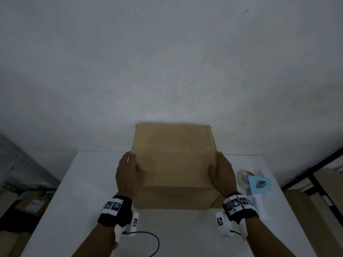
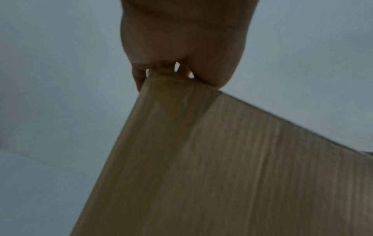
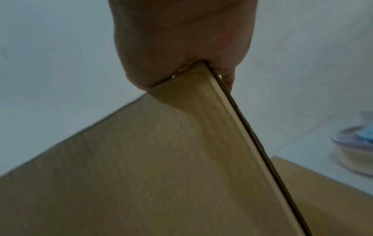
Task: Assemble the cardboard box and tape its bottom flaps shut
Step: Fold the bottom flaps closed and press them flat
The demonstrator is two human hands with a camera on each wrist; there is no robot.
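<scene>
A flattened brown cardboard box (image 1: 173,164) is held up off the white table (image 1: 89,182), its panels still folded flat together. My left hand (image 1: 130,169) grips its left edge, thumb on the near face and fingers behind. My right hand (image 1: 220,171) grips the right edge the same way. In the left wrist view the left hand (image 2: 181,47) pinches the box (image 2: 222,167) at its edge. The right wrist view has my right hand (image 3: 181,47) clamped on the box (image 3: 141,159), whose doubled layers show along the edge. A blue tape dispenser (image 1: 257,184) with a tape roll lies to the right.
A white wall (image 1: 167,62) stands close behind the table. A black cable (image 1: 148,238) runs over the near table surface. Cardboard packages (image 1: 29,206) sit on the floor at the left, and a dark-framed door (image 1: 315,173) is at the right.
</scene>
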